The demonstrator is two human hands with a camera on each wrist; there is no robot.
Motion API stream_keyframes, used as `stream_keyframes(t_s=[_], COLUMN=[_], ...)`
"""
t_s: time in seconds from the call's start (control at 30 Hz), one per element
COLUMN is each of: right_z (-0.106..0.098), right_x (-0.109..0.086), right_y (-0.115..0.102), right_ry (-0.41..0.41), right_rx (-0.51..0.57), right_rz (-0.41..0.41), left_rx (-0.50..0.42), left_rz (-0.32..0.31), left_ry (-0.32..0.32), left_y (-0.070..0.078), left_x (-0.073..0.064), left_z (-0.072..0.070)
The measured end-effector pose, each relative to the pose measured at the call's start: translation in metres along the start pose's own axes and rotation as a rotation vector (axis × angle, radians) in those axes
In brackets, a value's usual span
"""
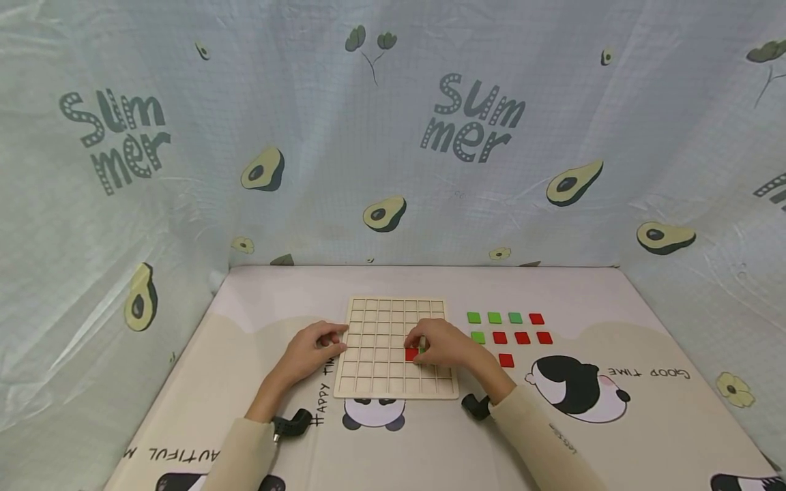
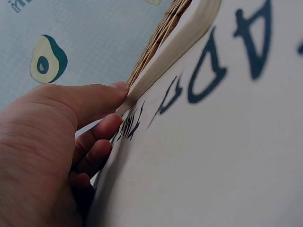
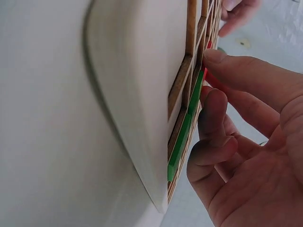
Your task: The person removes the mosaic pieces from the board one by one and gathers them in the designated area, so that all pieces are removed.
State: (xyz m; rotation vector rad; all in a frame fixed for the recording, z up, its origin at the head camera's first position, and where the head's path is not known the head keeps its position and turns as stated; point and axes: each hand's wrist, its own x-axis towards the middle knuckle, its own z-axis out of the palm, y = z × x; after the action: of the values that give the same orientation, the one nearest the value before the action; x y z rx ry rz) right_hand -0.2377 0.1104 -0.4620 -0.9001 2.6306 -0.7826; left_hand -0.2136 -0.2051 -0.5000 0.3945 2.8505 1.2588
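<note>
A pale wooden grid board lies on the table. My left hand is at its left edge, thumb and index finger apart and touching the rim; the left wrist view shows the thumb tip on that edge. Over the board's right half, my right hand pinches a red square tile at a grid cell between thumb and fingers. Green tiles stand in cells beside it in the right wrist view, mostly hidden under the hand in the head view.
Right of the board lie loose square tiles in rows: several red ones, several green ones and a teal one. Black wrist-mounted devices sit under both forearms. A printed cloth covers the table; patterned curtains enclose it.
</note>
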Motion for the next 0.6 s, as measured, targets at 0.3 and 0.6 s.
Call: stream_keyframes(t_s=[0.3,0.6], right_z=[0.0007,0.0025], right_x=[0.0014,0.0032], right_y=[-0.0005,-0.0012], right_ry=[-0.007,-0.012], right_rx=[-0.011,-0.003], right_rz=[0.001,0.013], left_rx=[0.009,0.01], left_rz=[-0.001,0.002], left_ry=[0.0,0.002], left_y=[0.0005,0.0006], left_x=[-0.0005,-0.0023], left_z=[-0.0008,-0.0016])
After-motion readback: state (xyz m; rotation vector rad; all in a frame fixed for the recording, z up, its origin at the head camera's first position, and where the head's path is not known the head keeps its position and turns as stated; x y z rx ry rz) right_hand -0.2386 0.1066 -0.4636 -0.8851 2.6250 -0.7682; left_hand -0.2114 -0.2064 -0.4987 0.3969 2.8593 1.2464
